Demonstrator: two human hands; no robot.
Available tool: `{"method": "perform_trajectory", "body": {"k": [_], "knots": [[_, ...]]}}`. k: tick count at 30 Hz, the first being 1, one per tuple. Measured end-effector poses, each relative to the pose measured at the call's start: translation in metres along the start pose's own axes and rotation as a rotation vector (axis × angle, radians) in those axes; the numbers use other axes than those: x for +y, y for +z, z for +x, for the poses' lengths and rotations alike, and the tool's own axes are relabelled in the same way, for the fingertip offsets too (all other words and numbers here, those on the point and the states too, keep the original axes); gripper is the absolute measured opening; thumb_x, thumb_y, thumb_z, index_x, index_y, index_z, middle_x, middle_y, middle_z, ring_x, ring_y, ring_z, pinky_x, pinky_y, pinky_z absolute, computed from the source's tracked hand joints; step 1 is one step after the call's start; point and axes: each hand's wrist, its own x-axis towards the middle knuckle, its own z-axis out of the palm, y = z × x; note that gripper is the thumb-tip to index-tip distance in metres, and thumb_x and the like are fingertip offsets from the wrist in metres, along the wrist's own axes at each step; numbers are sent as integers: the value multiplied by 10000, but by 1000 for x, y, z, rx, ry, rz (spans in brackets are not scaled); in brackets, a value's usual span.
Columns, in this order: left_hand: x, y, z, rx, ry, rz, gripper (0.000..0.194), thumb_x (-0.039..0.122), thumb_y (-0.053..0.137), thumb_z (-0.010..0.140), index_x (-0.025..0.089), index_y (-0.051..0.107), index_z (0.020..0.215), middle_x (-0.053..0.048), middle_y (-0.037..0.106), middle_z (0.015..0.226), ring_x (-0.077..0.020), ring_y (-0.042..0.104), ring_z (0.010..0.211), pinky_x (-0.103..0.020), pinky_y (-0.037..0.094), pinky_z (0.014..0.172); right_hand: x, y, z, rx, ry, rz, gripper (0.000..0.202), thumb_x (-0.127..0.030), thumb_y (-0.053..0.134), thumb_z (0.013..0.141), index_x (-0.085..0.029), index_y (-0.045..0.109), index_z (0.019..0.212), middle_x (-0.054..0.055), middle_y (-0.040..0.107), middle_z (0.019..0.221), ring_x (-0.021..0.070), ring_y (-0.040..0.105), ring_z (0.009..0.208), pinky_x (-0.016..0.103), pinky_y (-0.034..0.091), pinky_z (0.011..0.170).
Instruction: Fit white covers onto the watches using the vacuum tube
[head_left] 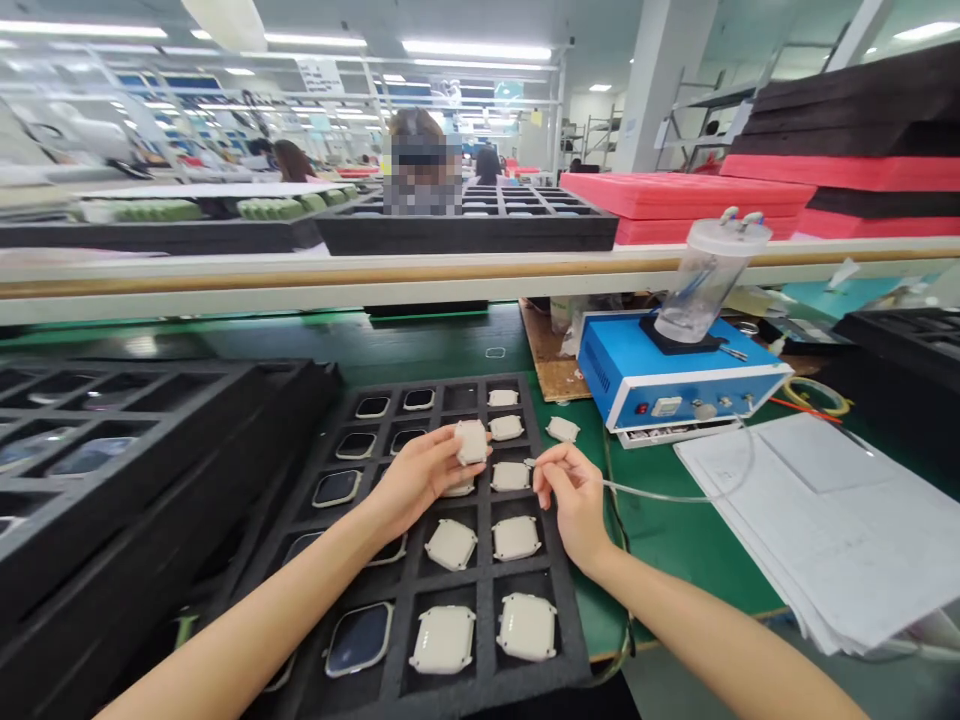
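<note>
My left hand (pixel 424 475) pinches a cream smartwatch case (pixel 472 442) by its edge, above a black foam tray (pixel 480 590). The tray's compartments hold several cream cases with their backs up on the right, such as one case (pixel 444 640) near the front. Dark-screened watches (pixel 360 640) lie in its left columns. At the tray's right edge, the closed fingers of my right hand (pixel 566 490) grip the end of a clear thin tube (pixel 660 494). A small tip pokes out toward the held case, apart from it; its details are too small to tell.
A blue machine (pixel 675 375) with a clear cylinder (pixel 709 285) stands at the back right. Beside the tray lies a loose cream case (pixel 562 430). Papers (pixel 832 530) cover the right side, stacked black trays (pixel 150 540) the left. A shelf (pixel 300 285) crosses ahead.
</note>
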Motion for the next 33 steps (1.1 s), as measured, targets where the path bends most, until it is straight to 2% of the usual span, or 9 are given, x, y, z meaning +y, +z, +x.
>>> {"method": "perform_trajectory", "body": {"k": [4,7,11,14,18,22,27,30,33], "knots": [[8,-24,27,85,37,251,405,343,508,812,127,515,1154,-130,665,1002,-209,666,799,-374,531,716,0,-1,-2,-41,11,-11,55,-162,505,730,-171,522,679,-54,517,501,63,401,385,189,304,398],[9,-38,45,115,97,458,386,357,600,736,140,566,1054,-76,691,890,-197,656,732,-354,505,707,-3,-1,-3,-59,23,-20,56,-165,500,726,-171,518,674,-54,511,494,66,400,386,191,302,397],[8,-43,56,-21,123,729,227,332,606,745,132,636,850,-43,699,768,-194,647,728,-330,492,698,-4,-1,-4,-82,40,-38,51,-162,500,717,-171,515,669,-53,509,491,65,394,384,191,296,394],[9,-39,55,-120,148,918,175,285,591,793,132,639,863,-41,684,856,-185,632,811,-372,482,771,-3,-1,-4,-93,38,-52,46,-157,507,717,-171,517,674,-51,515,496,65,400,390,189,299,397],[7,-31,48,-96,204,1150,184,242,546,832,151,630,968,-65,636,1010,-211,576,970,-437,420,878,-1,-2,-3,-109,37,-58,44,-160,513,721,-172,522,679,-51,519,499,63,399,390,189,301,397],[9,-32,38,-81,215,1310,234,166,502,834,224,649,1007,-46,632,1019,-213,578,979,-369,425,880,0,-2,-4,-135,45,-68,45,-162,515,719,-172,521,676,-52,519,495,64,394,384,188,299,390],[28,-59,45,39,191,1450,277,262,501,864,167,539,1122,-89,553,1166,-234,537,1042,-461,426,886,0,-3,-3,-143,30,-88,48,-165,514,722,-173,524,676,-48,519,499,70,400,388,195,304,392],[34,-77,59,5,138,1508,273,288,517,858,154,544,1095,-86,569,1129,-216,571,974,-434,474,824,0,-3,-3,-141,29,-94,45,-175,517,727,-174,524,682,-49,517,502,72,400,387,198,304,393],[32,-85,74,-55,93,1543,274,282,518,858,161,542,1102,-86,567,1133,-209,577,957,-417,489,804,0,-3,-3,-129,33,-90,48,-176,520,727,-174,523,678,-48,513,500,74,400,388,201,303,396]]}}
